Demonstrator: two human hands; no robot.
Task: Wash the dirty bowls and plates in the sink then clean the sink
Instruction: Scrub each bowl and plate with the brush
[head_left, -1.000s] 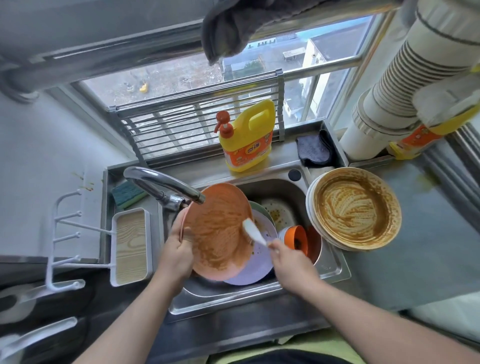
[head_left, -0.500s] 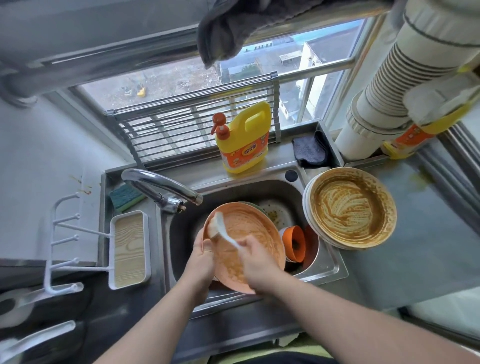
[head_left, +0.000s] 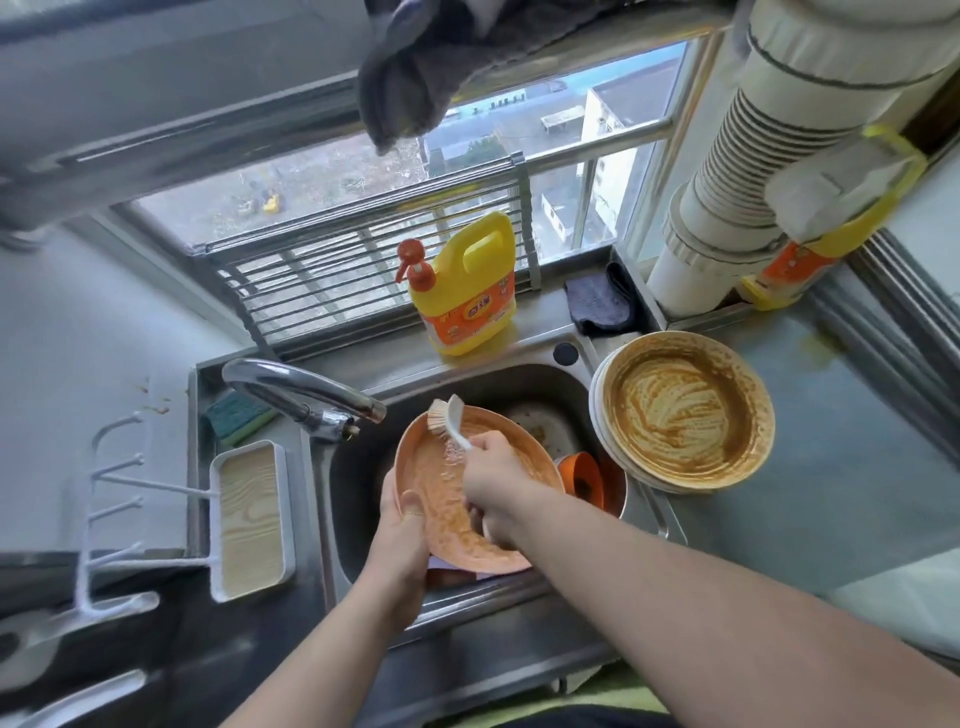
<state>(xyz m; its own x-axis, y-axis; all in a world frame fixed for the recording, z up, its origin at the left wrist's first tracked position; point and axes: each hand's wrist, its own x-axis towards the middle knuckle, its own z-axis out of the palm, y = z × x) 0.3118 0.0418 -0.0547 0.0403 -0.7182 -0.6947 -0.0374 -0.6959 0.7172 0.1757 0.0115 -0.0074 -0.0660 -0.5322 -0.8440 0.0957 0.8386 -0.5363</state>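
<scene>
— What are the hands doing right now?

— I'm watching the left hand (head_left: 400, 535) gripping the near-left rim of the orange plate (head_left: 441, 499), thumb curled over the edge, tilting it above the sink (head_left: 358, 483). The right hand (head_left: 493, 475) is wrapping its fingers (head_left: 480, 447) around the white handle of the dish brush (head_left: 451, 415), whose bristles are sitting at the plate's far rim, below the tap (head_left: 301, 389).

— And the other dishes?

— A smeared stack of plates (head_left: 685, 410) is resting on the counter (head_left: 831, 467) just right of the sink. An orange cup (head_left: 584, 475) is lying inside the basin beside the plate. The yellow detergent bottle (head_left: 467, 291) is standing behind the sink.
</scene>
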